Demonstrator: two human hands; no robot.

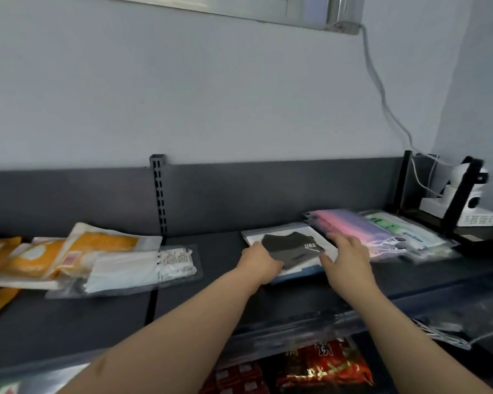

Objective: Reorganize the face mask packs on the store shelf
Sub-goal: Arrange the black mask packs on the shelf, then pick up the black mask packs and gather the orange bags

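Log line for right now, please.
left hand: grips left edge of flat white pack showing dark grey mask | right hand: open, at its right edge | pack: lying on dark shelf

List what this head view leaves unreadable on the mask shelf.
Head view only:
- Left hand grip: fingertips hidden by its own knuckles at the black mask pack.
- Right hand: motion-blurred, contact unclear.
- Orange packs: cut off by the left edge.
- White mask pack label: too small.

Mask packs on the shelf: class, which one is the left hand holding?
The black-mask pack mid-shelf, gripped at its near edge by the left hand. Others: orange pack, white pack, pink pack, green pack.
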